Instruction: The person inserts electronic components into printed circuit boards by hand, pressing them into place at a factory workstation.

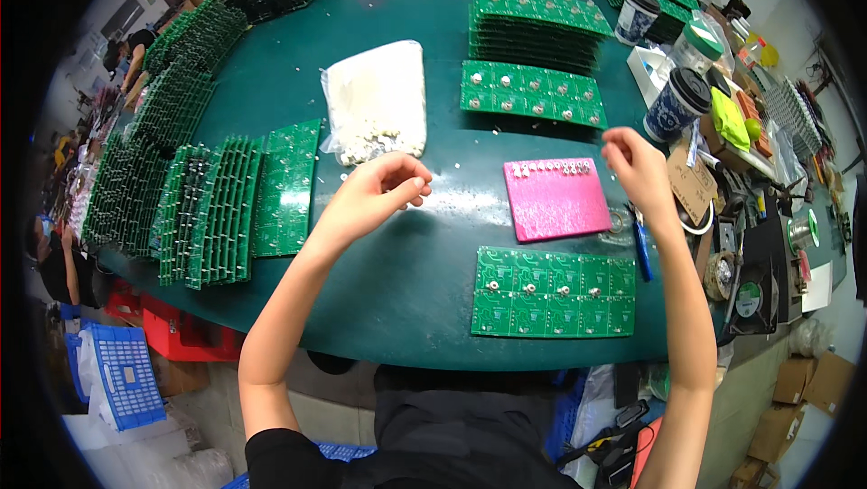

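My left hand point(384, 189) hovers over the table just below an open clear bag of small cream-white parts point(377, 96). Its thumb and forefinger are drawn together; anything between them is too small to make out. To the right, my right hand point(639, 171) is raised beside a pink foam block point(558, 204), fingers bent but apart, with nothing visible in them. Small metal-and-white components point(551, 167) stand in rows along the block's far edge. Nearest me lies a green circuit board panel point(554, 293), with several small round components along its middle.
Behind the pink block lies another populated green panel point(533, 94), with a stack of panels point(537, 28) beyond. Upright panels point(226, 209) line the left side. Lidded cups point(677, 105), blue-handled tweezers point(642, 250) and a tape roll point(720, 275) are on the right.
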Demonstrator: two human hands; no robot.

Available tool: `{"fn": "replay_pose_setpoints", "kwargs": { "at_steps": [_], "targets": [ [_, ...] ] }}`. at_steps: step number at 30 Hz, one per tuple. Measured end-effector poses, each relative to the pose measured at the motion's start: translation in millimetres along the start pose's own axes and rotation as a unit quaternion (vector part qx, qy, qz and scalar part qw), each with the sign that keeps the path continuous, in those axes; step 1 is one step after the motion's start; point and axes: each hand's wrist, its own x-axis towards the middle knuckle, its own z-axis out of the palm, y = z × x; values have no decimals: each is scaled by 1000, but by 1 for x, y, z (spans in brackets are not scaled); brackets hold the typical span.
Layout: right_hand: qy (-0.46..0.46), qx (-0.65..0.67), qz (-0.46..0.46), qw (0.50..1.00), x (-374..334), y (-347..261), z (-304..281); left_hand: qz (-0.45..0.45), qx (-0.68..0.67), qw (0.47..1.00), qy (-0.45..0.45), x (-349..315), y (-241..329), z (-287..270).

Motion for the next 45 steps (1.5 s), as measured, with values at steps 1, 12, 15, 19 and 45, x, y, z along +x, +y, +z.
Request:
{"fn": "replay_pose_setpoints", "kwargs": {
  "at_steps": [1, 12, 15, 19, 45],
  "targets": [
    [47, -69, -26, 996, 16, 20, 8, 16, 68, 998, 13, 9, 0, -2],
    [10, -129, 7, 992, 3, 14, 12, 78, 435, 888, 125, 18, -15, -22],
    [-22, -96, -22, 995, -16, 15, 19, 79, 461, 873, 137, 26, -23, -22],
    [10, -125, -34, 991, -24, 14, 27, 112, 467, 862, 165, 40, -26, -11],
    [1, 314, 88, 945, -139, -98, -20, -81, -276, 957, -24, 1, -6, 35]
  ]
}}
